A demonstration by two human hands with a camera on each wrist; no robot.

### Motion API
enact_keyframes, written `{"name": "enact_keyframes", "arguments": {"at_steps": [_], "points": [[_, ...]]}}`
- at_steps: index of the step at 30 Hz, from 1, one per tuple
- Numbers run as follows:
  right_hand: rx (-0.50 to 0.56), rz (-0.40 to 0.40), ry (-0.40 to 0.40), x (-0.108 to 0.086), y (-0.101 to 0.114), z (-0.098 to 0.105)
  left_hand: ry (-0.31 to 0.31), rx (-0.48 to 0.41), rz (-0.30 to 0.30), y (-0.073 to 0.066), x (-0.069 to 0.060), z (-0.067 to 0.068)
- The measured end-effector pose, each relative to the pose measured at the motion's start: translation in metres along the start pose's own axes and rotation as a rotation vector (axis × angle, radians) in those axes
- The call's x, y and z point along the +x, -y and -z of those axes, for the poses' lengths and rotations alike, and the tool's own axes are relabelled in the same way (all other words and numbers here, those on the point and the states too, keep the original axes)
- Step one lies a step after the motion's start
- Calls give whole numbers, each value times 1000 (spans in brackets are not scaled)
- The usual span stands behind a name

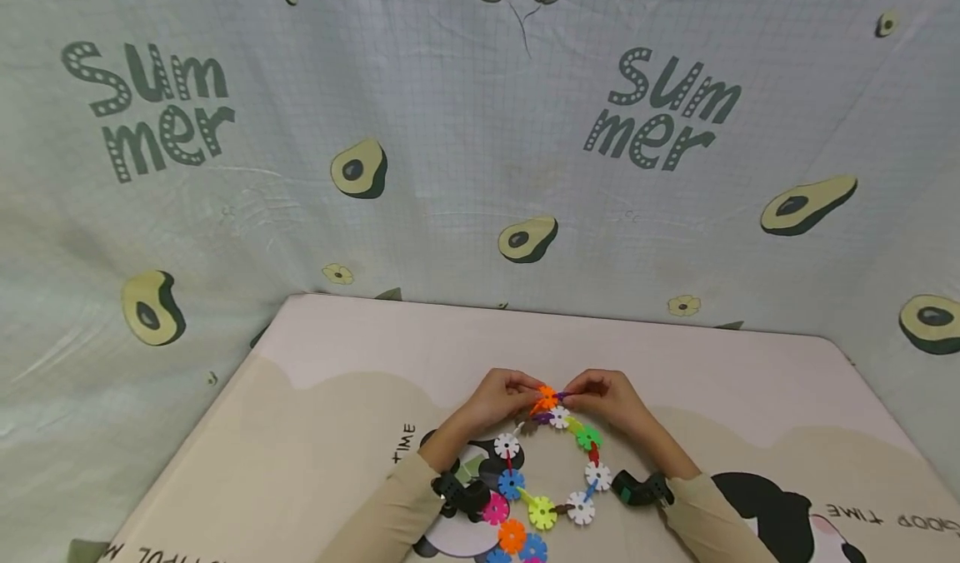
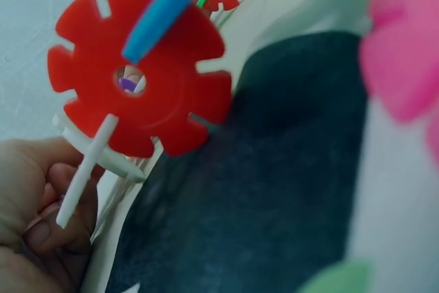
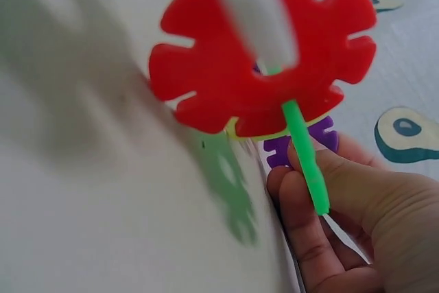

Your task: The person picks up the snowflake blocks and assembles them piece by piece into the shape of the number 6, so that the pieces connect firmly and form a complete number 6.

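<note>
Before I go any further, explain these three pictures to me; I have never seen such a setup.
No machine here, just a person's left hand and right hand, both bare, with a dark camera strapped at each wrist. The wide picture comes from a camera on the head, looking forward and down; the two close ones come from the wrists. On the printed tabletop lies a ring-shaped chain of coloured notched discs. At its far side, the left hand holds an orange disc and the right hand pinches a purple piece. In both wrist pictures a red disc looks big, probably because it is near the lens.
</note>
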State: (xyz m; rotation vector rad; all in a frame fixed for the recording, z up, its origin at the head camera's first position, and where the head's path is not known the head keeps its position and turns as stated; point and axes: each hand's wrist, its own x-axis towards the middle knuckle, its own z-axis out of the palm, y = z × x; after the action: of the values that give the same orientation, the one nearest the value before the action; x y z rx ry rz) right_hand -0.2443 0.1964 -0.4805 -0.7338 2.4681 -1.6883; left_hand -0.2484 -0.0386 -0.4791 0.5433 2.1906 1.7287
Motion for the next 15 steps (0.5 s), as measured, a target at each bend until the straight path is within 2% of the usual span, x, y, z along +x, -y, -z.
{"name": "enact_keyframes", "arguments": {"at_steps": [7, 15], "points": [[-16, -42, 5, -7, 1, 4, 30, 94, -29, -2, 0, -1], [48, -90, -19, -22, 3, 12, -22, 126, -1, -1, -2, 0]]}}
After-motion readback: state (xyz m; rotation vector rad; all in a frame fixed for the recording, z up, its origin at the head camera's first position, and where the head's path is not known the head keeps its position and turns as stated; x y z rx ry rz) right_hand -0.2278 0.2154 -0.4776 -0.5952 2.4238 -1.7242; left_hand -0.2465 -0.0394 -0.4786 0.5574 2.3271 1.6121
